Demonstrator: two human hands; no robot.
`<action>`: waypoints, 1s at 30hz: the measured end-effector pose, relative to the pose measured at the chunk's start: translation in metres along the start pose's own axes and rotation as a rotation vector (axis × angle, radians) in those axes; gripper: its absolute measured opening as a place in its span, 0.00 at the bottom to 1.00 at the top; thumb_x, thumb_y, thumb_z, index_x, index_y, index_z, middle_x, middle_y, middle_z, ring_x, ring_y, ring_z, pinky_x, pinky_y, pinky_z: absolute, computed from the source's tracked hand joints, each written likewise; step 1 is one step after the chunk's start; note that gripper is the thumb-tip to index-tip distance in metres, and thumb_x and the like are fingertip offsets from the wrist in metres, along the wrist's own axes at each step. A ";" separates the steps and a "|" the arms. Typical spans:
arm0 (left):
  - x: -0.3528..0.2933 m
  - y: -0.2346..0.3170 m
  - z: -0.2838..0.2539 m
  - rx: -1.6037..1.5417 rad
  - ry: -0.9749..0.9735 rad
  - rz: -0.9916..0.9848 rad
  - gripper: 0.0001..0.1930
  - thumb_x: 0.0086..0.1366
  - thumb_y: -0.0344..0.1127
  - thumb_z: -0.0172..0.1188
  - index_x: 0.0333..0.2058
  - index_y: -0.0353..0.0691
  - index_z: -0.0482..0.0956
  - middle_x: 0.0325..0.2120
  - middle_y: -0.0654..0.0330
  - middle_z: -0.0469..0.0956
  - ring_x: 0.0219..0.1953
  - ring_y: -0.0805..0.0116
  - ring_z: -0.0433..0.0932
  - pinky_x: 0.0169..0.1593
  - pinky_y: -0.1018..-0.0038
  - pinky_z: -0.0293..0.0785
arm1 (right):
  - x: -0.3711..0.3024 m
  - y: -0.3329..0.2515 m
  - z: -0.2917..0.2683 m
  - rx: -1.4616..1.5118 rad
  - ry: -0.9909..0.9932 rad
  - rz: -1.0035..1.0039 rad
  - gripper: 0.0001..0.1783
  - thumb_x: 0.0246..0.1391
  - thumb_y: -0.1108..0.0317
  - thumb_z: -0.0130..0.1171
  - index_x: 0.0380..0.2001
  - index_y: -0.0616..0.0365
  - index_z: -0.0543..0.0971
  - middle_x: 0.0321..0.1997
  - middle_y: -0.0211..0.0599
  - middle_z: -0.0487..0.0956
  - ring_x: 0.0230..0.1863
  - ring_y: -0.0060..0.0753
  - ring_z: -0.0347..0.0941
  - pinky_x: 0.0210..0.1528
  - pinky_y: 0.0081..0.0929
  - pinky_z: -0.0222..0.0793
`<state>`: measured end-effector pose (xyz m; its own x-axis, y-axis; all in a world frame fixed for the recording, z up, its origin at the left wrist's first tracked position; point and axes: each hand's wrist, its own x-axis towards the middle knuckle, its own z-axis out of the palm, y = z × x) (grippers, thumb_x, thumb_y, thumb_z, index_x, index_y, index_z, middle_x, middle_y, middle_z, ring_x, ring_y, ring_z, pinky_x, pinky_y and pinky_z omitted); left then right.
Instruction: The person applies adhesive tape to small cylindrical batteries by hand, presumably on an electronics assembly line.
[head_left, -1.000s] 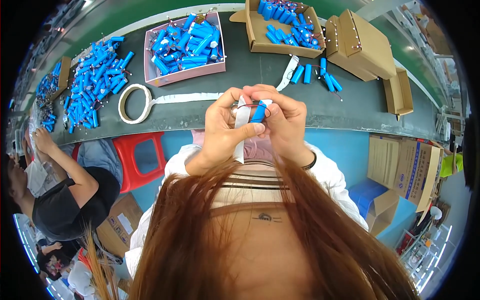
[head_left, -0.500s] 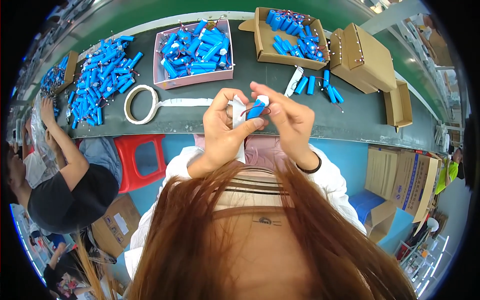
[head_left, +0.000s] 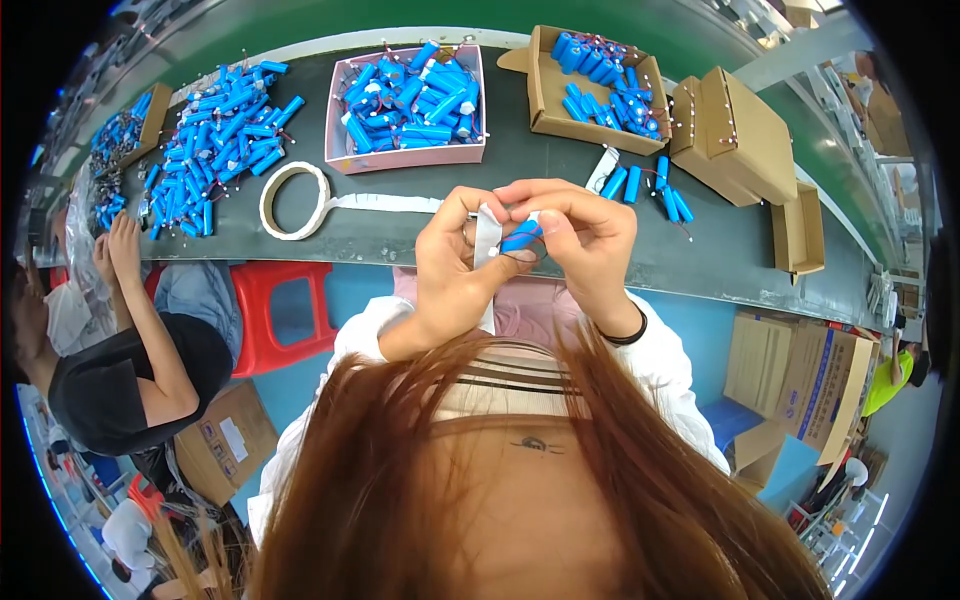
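Through my feed, the left hand [head_left: 450, 278] grips a blue cell [head_left: 520, 237] and white strip [head_left: 487, 238] over the tabletop [head_left: 390, 232]'s near edge; the right hand [head_left: 597, 245] pinches the cell's end. I judge this piece unfinished, the strip hanging partly loose; many cells [head_left: 228, 125] lie toward the left end.

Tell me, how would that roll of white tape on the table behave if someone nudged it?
The tape roll lies flat, so it would probably slide rather than roll away. Its wide open middle suggests it is fairly light for its size. The thin loose strip leading toward the left hand looks floppy and might buckle.
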<state>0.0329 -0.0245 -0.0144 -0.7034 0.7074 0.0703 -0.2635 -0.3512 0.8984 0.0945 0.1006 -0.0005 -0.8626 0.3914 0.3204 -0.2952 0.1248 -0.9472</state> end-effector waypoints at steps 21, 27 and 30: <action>-0.003 0.023 -0.056 -0.276 0.198 0.093 0.16 0.59 0.24 0.52 0.44 0.38 0.59 0.44 0.40 0.70 0.39 0.57 0.76 0.43 0.70 0.74 | 0.102 0.004 0.038 0.074 -0.180 0.037 0.15 0.56 0.63 0.49 0.29 0.65 0.77 0.32 0.32 0.78 0.29 0.14 0.66 0.30 0.15 0.63; -0.001 0.027 -0.059 -0.345 0.196 0.017 0.14 0.59 0.25 0.52 0.44 0.36 0.65 0.46 0.43 0.69 0.40 0.60 0.76 0.43 0.70 0.73 | 0.153 0.073 0.049 -0.709 -0.106 -0.182 0.18 0.50 0.62 0.55 0.41 0.63 0.75 0.26 0.33 0.77 0.24 0.21 0.68 0.28 0.21 0.66; -0.005 0.029 -0.053 -0.183 0.231 0.042 0.16 0.54 0.21 0.56 0.43 0.32 0.70 0.39 0.54 0.74 0.35 0.69 0.76 0.41 0.76 0.73 | 0.135 0.055 0.050 -0.772 -0.049 -0.289 0.19 0.48 0.62 0.55 0.41 0.63 0.76 0.26 0.35 0.77 0.25 0.22 0.70 0.30 0.23 0.66</action>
<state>-0.0064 -0.0703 -0.0118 -0.8421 0.5391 -0.0140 -0.3313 -0.4968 0.8021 -0.0589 0.1143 -0.0086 -0.8180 0.2097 0.5357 -0.1584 0.8131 -0.5602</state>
